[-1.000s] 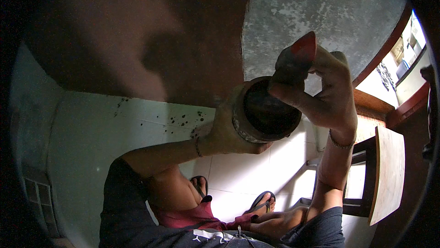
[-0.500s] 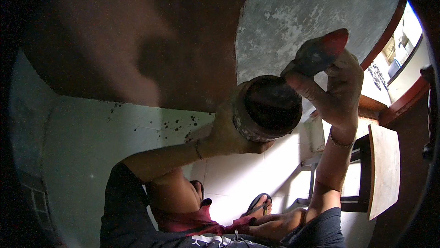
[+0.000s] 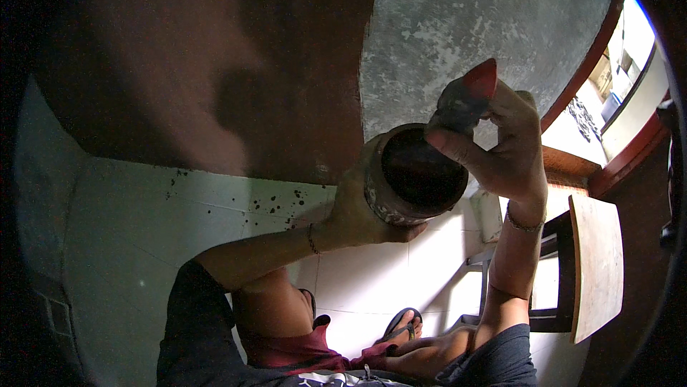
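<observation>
My left hand (image 3: 351,204) is wrapped round a round paint can (image 3: 411,211), tilted so that its dark open mouth faces me. In my right hand (image 3: 512,147) is a paintbrush, its dark handle (image 3: 458,104) ending in a red tip that points up. Thumb and fingers pinch it just over the can's right rim. Its bristle end is hard to make out against the dark inside of the can. Behind both hands stands a wall, brown (image 3: 300,50) on the left and mottled grey (image 3: 436,22) on the right.
Dark spots (image 3: 275,201) dot the pale tiled floor (image 3: 365,272) along the wall's foot. A chair with a pale wooden panel (image 3: 597,265) stands close to my right arm. Beyond it is a bright opening (image 3: 608,79) with a red-brown frame. My sandalled foot (image 3: 404,326) is below.
My right hand has moved left and slightly down with the paintbrush, whose handle now stands more upright. My left hand keeps the can in nearly the same place.
</observation>
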Tool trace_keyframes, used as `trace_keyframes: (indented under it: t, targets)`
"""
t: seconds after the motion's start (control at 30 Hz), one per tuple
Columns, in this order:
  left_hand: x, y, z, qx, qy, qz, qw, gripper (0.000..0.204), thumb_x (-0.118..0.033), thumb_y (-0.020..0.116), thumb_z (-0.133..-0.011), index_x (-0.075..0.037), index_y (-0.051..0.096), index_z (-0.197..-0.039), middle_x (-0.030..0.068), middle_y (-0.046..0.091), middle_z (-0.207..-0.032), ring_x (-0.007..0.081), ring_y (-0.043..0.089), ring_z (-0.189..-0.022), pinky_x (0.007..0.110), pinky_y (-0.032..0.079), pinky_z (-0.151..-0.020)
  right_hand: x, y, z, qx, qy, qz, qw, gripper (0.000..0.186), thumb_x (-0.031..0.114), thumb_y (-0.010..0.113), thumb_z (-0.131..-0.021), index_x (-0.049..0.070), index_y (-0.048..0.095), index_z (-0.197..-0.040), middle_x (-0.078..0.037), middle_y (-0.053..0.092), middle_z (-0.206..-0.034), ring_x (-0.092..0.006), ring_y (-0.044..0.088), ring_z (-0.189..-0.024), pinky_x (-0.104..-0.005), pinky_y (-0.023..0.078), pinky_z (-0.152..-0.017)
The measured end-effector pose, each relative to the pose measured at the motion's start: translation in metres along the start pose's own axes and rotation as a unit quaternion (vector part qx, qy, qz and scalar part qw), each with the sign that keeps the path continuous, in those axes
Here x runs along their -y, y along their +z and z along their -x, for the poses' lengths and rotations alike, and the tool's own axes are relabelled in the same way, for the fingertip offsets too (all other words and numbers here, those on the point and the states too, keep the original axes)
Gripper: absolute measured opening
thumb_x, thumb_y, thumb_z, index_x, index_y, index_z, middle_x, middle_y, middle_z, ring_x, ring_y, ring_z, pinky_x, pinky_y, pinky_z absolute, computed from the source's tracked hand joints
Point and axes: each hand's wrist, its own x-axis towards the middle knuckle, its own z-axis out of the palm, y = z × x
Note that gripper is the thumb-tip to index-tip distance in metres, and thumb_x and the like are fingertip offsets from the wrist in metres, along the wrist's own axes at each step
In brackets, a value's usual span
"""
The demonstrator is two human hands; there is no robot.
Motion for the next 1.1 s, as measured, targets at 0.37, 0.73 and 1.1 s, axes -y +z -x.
trace_keyframes:
  t: [0.37,0.73,1.1]
  targets:
    - [0.007,0.005,0.007,0.006,-0.020,-0.015,1.000,0.107,-0.033,0.094,-0.061,-0.001,0.032,-0.142,0.0190,0.053,-0.132,0.0296,0.055,-0.125,0.042,0.046,-0.107,-0.010,-0.014,0.003,-0.040,-0.005,0.005,0.999,0.030,0.007,0.085,-0.077,0.003,0.065,-0.099,-0.006,0.071,-0.092,-0.0131,0.069,-0.083,-0.0288,0.056,-0.074]
    - [0.015,0.010,0.003,-0.006,-0.003,-0.019,1.000,0.107,-0.035,0.093,-0.062,-0.001,0.032,-0.142,0.0195,0.054,-0.131,0.0297,0.056,-0.123,0.042,0.047,-0.105,-0.009,-0.016,0.002,-0.147,0.016,-0.111,0.983,0.036,0.010,0.085,-0.078,0.002,0.064,-0.106,-0.003,0.070,-0.092,-0.0104,0.066,-0.081,-0.0255,0.054,-0.070]
    - [0.018,0.010,0.009,-0.012,-0.028,-0.047,0.998,0.108,-0.039,0.094,-0.060,-0.001,0.032,-0.141,0.0199,0.054,-0.130,0.0294,0.057,-0.120,0.041,0.048,-0.104,-0.016,-0.024,-0.001,-0.213,0.005,-0.147,0.966,0.032,0.015,0.083,-0.083,0.005,0.063,-0.106,-0.002,0.068,-0.087,-0.0058,0.060,-0.067,-0.0193,0.046,-0.054]
